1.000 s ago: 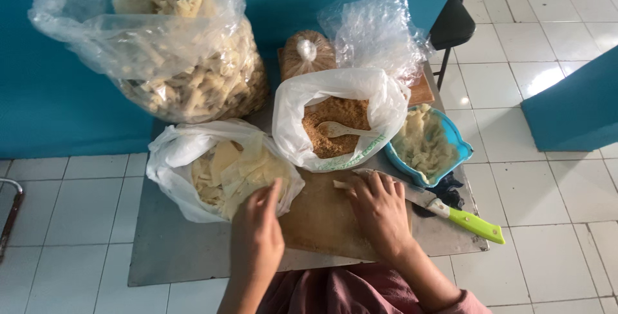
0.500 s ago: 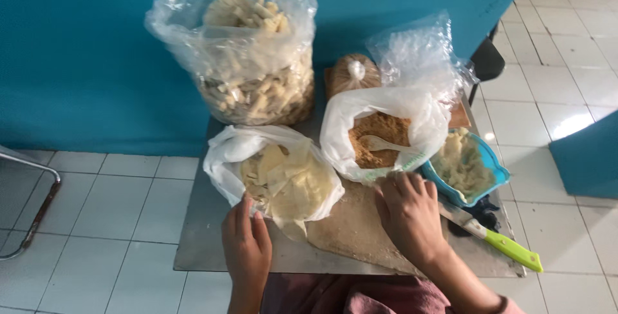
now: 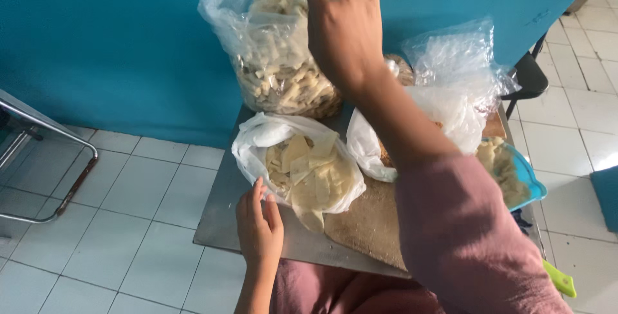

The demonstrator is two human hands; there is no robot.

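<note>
While resting open against white bag of pale slices on metal worktop, left hand gripping nothing. Reaching up, right hand spreading open, empty, before tall clear bag. Lying just beside: brown board, blue basket.

Teal wall, pale chips

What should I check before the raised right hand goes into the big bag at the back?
1. Right hand empty: ok, open, fingers spread.
2. Big clear bag upright: ok.
3. Its mouth open: cannot tell, the hand covers it.
4. Left hand steadying the white bag of pale slices: ok, fingertips at its edge.
5. Green-handled knife away from both hands: ok, at the table's right edge.
</note>
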